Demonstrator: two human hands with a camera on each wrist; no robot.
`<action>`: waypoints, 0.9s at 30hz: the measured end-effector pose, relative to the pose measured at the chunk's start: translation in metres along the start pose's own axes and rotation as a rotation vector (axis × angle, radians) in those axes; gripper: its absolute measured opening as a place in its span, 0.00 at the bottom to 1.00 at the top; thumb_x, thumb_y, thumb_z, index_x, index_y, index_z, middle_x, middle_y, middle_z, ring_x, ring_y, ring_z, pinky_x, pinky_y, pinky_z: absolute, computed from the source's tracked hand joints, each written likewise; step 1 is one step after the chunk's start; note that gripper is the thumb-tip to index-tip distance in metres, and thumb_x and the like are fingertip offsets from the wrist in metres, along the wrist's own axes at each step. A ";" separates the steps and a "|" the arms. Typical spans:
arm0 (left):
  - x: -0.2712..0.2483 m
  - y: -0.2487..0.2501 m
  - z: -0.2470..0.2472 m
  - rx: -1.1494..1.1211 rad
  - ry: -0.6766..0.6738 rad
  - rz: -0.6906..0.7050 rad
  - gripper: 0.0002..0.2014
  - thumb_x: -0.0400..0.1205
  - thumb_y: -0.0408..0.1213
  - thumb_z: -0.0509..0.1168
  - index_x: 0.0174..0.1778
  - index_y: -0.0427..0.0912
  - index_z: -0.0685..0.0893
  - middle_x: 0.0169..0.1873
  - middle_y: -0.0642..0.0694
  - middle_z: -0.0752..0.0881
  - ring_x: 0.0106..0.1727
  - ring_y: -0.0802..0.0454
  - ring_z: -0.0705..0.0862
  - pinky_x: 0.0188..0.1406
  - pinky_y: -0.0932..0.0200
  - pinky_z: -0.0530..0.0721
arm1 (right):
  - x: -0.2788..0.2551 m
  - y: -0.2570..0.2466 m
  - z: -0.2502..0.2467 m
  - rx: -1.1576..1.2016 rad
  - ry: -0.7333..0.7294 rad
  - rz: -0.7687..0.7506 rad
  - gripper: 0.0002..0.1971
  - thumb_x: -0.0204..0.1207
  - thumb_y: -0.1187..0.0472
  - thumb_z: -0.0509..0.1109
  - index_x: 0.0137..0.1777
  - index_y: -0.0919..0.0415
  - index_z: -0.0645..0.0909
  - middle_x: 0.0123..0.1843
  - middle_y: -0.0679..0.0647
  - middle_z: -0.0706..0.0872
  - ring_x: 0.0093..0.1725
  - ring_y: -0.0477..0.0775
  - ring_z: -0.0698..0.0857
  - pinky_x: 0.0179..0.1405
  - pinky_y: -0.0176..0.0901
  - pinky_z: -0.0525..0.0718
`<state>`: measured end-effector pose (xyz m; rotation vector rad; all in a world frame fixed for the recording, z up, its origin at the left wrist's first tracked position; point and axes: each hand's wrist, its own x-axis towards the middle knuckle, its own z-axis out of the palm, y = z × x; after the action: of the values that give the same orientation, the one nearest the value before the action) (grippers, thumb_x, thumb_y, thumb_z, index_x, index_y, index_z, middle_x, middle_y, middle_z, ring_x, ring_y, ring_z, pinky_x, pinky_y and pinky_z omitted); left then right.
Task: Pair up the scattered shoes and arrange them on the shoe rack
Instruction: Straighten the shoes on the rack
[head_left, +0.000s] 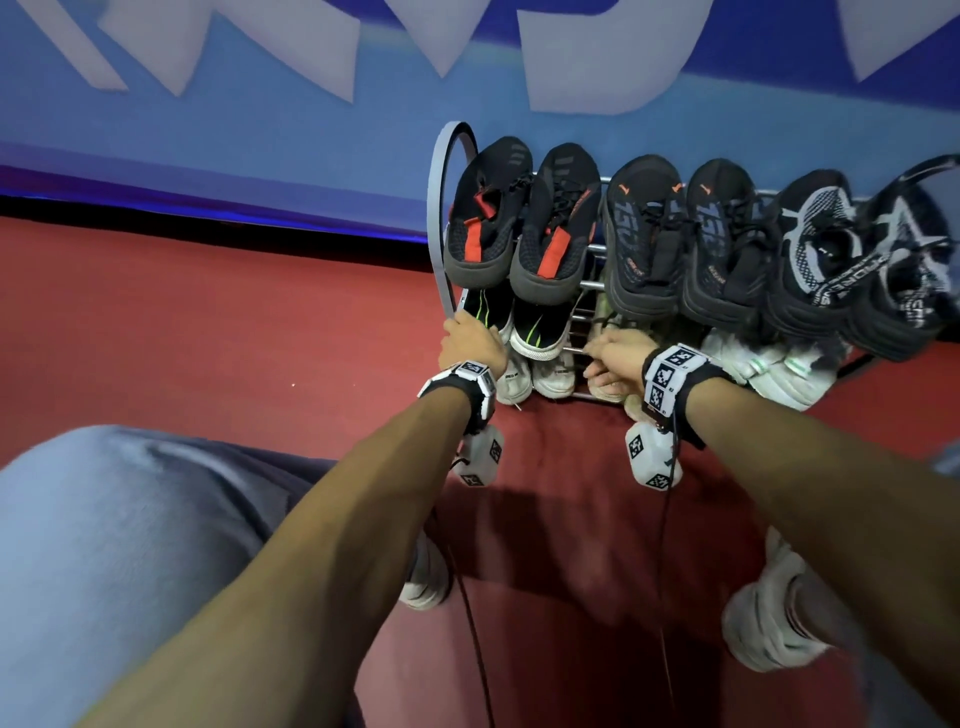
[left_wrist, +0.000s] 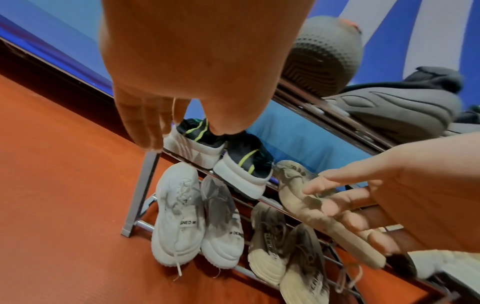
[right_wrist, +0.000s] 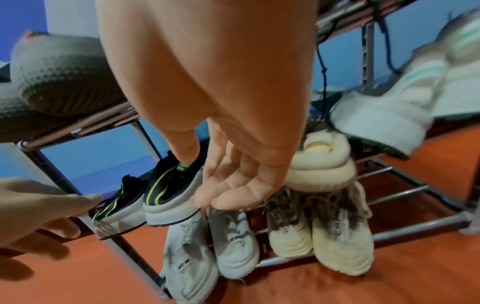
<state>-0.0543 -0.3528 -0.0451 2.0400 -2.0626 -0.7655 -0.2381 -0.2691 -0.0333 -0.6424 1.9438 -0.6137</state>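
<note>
The metal shoe rack (head_left: 435, 218) has three tiers filled with paired shoes. My left hand (head_left: 470, 340) rests with straight fingers (left_wrist: 145, 125) at the rack's left post, beside the black pair with green stripes (left_wrist: 233, 166) on the middle tier. My right hand (head_left: 618, 356) hangs open with spread fingers (right_wrist: 228, 185) touching a beige shoe (left_wrist: 293, 197) that lies tilted on the middle tier; the beige shoe's heel (right_wrist: 322, 166) shows right of the palm. Below stand a white pair (right_wrist: 213, 236) and a cream pair (right_wrist: 317, 230).
Three black pairs (head_left: 644, 234) fill the top tier. A white pair with green stripes (head_left: 763, 369) sits on the middle tier at the right. The rack stands on a red mat (head_left: 208, 338) against a blue wall. My knee (head_left: 130, 545) and white-shod foot (head_left: 769, 623) are near.
</note>
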 end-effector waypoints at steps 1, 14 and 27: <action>-0.007 0.005 -0.001 -0.002 0.029 0.032 0.23 0.88 0.46 0.59 0.71 0.32 0.69 0.68 0.33 0.76 0.66 0.31 0.82 0.57 0.40 0.81 | -0.003 0.005 -0.009 0.000 0.009 -0.007 0.13 0.87 0.55 0.62 0.63 0.62 0.80 0.38 0.54 0.87 0.22 0.45 0.84 0.16 0.35 0.81; -0.060 0.105 0.040 -0.029 -0.221 0.368 0.17 0.85 0.46 0.61 0.60 0.35 0.82 0.59 0.31 0.87 0.62 0.31 0.84 0.60 0.44 0.84 | -0.053 0.058 -0.090 -0.001 0.177 0.041 0.32 0.82 0.54 0.68 0.83 0.45 0.59 0.61 0.59 0.85 0.43 0.59 0.92 0.22 0.47 0.89; -0.035 0.111 0.077 0.067 -0.166 0.200 0.27 0.86 0.45 0.61 0.76 0.30 0.68 0.71 0.28 0.77 0.70 0.28 0.80 0.65 0.43 0.79 | -0.024 0.071 -0.099 0.210 -0.047 0.052 0.36 0.83 0.53 0.68 0.87 0.43 0.53 0.81 0.61 0.72 0.53 0.69 0.91 0.52 0.71 0.88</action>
<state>-0.1854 -0.3053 -0.0531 1.8200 -2.3685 -0.8651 -0.3300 -0.1868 -0.0240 -0.4692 1.8173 -0.7517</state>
